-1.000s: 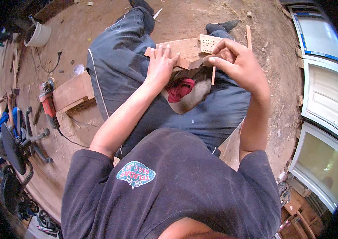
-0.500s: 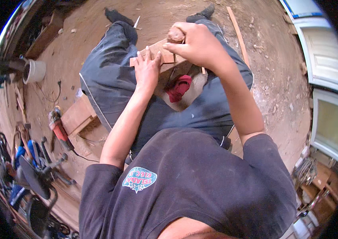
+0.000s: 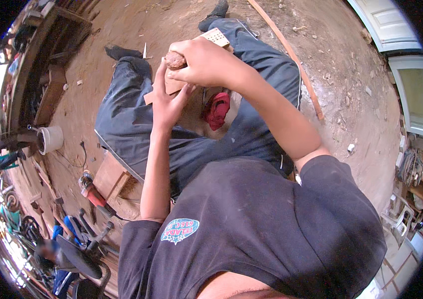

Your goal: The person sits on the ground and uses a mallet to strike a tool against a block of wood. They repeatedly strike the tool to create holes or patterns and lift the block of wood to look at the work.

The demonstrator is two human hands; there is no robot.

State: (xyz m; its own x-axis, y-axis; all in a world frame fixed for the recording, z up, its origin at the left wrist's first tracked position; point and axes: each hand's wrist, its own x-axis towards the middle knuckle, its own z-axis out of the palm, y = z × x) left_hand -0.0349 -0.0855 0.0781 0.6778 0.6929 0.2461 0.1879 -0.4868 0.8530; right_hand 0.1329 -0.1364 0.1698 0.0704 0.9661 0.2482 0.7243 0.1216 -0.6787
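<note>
My right hand (image 3: pixel 201 62) is closed around a brown, rough-ended rounded piece (image 3: pixel 175 61), its knobby end showing between thumb and fingers. The kind of thing is unclear. Close by on the left, my left hand (image 3: pixel 167 102) has thumb and fingers spread, the index finger reaching up beside that brown end. Light brown wood (image 3: pixel 174 85) shows between the hands, and the end of a wooden strip (image 3: pixel 148 97) pokes out past my left hand. Beyond my right knuckles lies a pale block with rows of dark holes (image 3: pixel 216 36), partly covered by the hand.
A red cloth (image 3: pixel 217 110) lies between my legs. To the left are an angle grinder (image 3: pixel 94 194), a wooden block (image 3: pixel 113 174), a white bucket (image 3: pixel 50 139) and piled tools. A long wooden strip (image 3: pixel 291 57) lies at right, with white-framed panels (image 3: pixel 415 94) farther off.
The view has swung to the right. My left hand's fingers, flat on the wooden strip before, are now spread near the brown end. The pale holed block has come into sight.
</note>
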